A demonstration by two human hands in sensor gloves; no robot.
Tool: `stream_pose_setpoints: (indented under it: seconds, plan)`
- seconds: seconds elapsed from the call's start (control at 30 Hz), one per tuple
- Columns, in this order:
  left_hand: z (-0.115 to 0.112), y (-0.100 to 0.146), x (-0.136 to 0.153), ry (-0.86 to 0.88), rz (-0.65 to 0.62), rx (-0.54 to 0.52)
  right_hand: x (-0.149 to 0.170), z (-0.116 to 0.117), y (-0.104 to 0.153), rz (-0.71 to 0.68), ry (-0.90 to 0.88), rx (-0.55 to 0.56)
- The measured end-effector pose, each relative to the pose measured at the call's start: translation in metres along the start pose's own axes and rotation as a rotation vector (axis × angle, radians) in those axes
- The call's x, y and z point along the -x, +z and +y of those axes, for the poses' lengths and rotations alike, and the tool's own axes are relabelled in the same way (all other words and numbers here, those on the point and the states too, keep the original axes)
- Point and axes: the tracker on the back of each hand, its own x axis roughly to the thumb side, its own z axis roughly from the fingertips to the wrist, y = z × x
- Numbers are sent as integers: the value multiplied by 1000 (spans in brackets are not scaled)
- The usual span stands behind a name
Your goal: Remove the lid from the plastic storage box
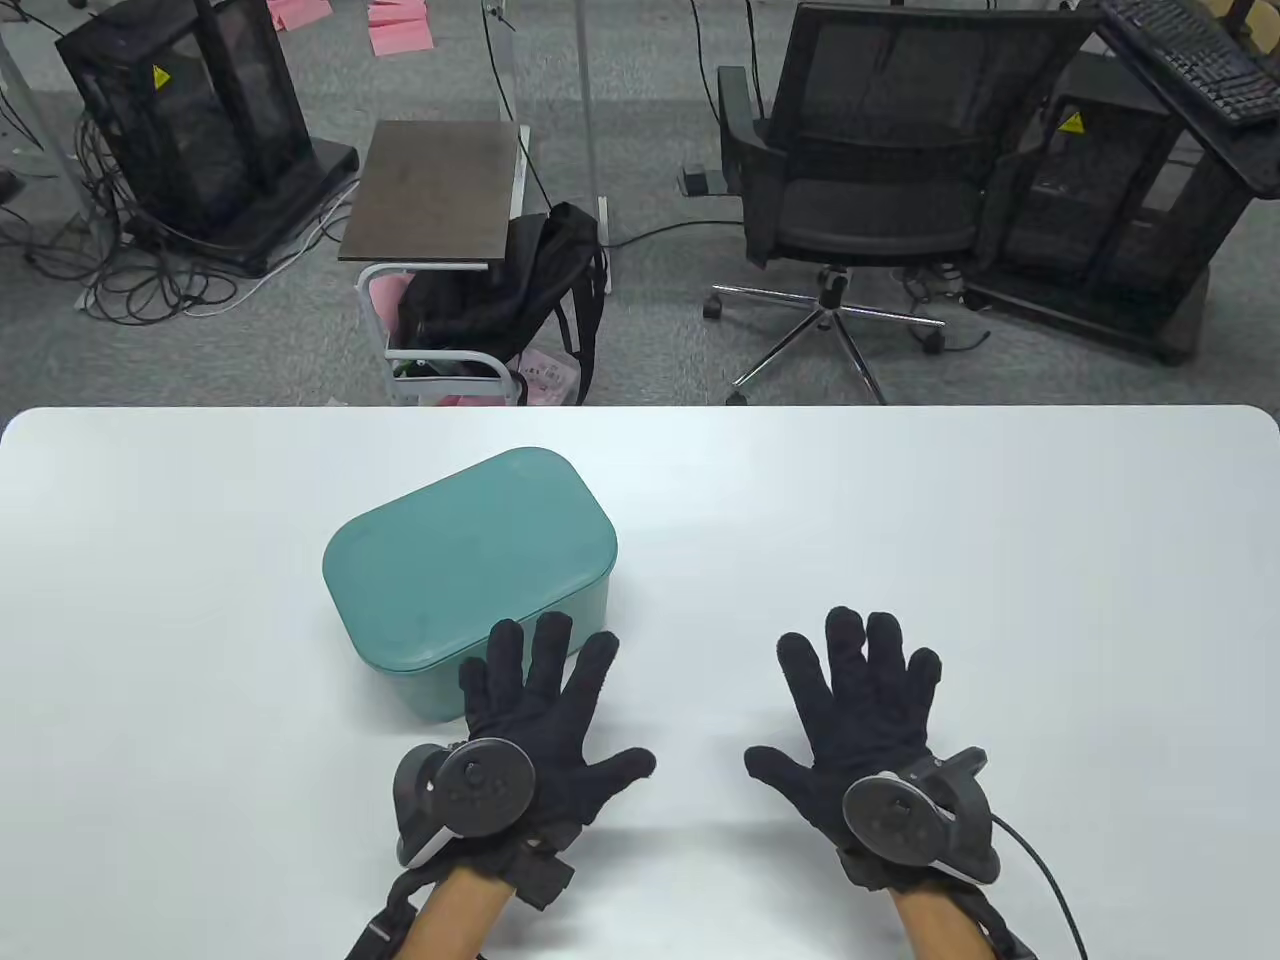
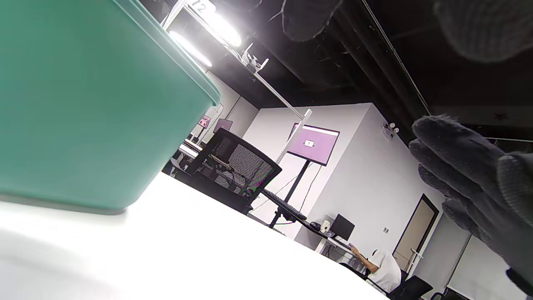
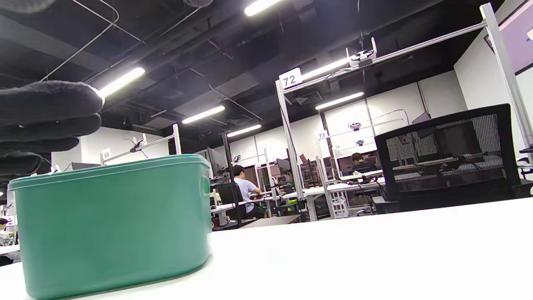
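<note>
- Your table view is bright and even; the white table [image 1: 900,520] shows soft shadows under both hands.
- In your left wrist view, ceiling lights [image 2: 216,29] flare at 11 o'clock, and gloved fingers [image 2: 462,166] at 3 o'clock are blurred.
- Your right wrist view is sharp, with bent lines at the edges.

Grey carpet floor [image 1: 640,330] beyond tabletop's far edge; black mesh office chair [image 1: 880,180], small side table [image 1: 435,190] with backpack [image 1: 530,280], pink papers [image 1: 400,25], ceiling strip lights [image 3: 120,81].
</note>
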Motion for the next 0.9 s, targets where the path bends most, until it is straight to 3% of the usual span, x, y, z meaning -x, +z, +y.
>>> stream_pose_setpoints:
  seconds: [0.63,0.9]
  plan:
    - [-2,0,0,47,37,46,1,1,0,16,-1,-9]
    - [19,-2,-4,153,47,-20,7,0,0,37,-9,-10]
